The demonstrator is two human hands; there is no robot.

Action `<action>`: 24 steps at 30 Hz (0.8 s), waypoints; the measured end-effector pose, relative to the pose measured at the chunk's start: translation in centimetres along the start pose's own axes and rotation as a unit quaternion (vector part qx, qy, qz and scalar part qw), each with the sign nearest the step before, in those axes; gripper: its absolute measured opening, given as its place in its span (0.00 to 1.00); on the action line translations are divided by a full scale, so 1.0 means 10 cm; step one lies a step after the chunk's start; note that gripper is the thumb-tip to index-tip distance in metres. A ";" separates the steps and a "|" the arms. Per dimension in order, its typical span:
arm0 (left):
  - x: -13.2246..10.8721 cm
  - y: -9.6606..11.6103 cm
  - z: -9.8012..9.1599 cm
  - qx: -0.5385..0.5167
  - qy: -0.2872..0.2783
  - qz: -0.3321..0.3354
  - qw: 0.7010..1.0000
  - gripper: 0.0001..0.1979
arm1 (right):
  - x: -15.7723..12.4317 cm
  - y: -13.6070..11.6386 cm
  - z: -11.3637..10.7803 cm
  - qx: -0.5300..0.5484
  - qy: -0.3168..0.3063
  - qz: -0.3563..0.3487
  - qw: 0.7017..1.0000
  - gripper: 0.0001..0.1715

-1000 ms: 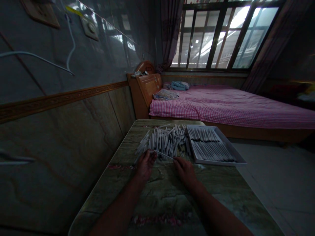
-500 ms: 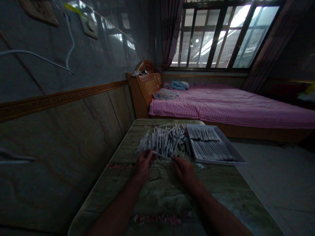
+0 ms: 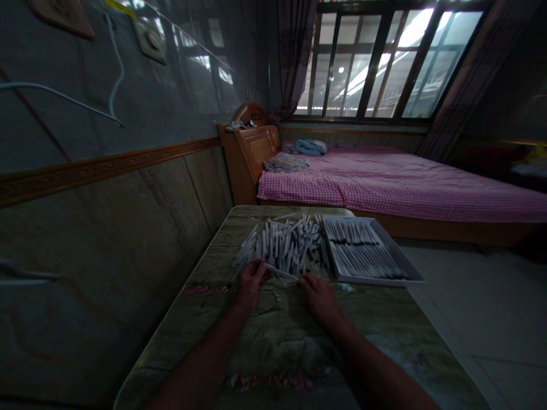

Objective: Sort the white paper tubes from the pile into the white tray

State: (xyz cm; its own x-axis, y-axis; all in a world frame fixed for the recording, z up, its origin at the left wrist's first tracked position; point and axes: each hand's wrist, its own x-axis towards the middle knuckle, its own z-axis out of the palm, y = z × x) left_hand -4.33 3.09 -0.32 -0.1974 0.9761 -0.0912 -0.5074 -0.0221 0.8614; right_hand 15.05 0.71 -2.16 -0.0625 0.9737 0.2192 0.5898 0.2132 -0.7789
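A slim whitish pen (image 3: 282, 273) is held between my two hands just above the table. My left hand (image 3: 251, 280) pinches its left end, and the fingers of my right hand (image 3: 315, 290) are closed at its right end. Just beyond the hands lies a loose heap of similar white pens (image 3: 280, 242), some with dark parts. To the right of the heap, a shallow white tray (image 3: 404, 259) holds more pens laid side by side in two rows. Dim light hides the finer detail of the pen's tip.
The green, marble-patterned table (image 3: 273, 336) stands against a tiled wall (image 3: 171, 222) on the left. Beyond it is a bed (image 3: 384, 182) with a pink checked sheet and a wooden headboard (image 3: 243, 156). A white cable (image 3: 60, 91) hangs on the wall.
Both hands stay nearly in place, still holding the pen at its two ends. The view has shifted slightly.
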 end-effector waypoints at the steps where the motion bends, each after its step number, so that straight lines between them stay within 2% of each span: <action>1: 0.00 0.01 0.00 0.004 -0.003 0.000 1.000 0.25 | 0.02 0.00 0.01 0.031 -0.012 0.020 0.999 0.16; 3: -0.01 0.01 0.01 0.015 -0.011 0.001 1.000 0.25 | 0.07 0.01 0.01 0.103 -0.044 0.069 0.991 0.16; 7: -0.01 0.01 0.01 0.032 -0.016 0.005 0.999 0.24 | 0.13 -0.01 -0.03 0.230 -0.101 0.172 0.952 0.14; 16: 0.02 0.00 0.03 0.022 0.005 0.038 0.999 0.29 | 0.05 -0.21 -0.19 0.287 -0.235 0.161 0.915 0.13; 20: 0.03 -0.01 0.00 0.010 0.004 0.007 1.000 0.28 | 0.16 -0.21 -0.45 0.289 -0.179 0.137 0.930 0.16; 24: 0.04 -0.02 -0.02 0.046 -0.001 -0.006 0.999 0.27 | 0.39 -0.09 -0.89 0.237 -0.074 0.121 0.961 0.18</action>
State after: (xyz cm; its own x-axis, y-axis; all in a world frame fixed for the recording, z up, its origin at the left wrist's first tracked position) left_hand -4.48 3.46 -0.62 -0.1896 0.9767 -0.1007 -0.4311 0.0093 0.9023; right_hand 21.47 3.62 4.65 -0.1048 0.9926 -0.0616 0.1698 -0.0431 -0.9845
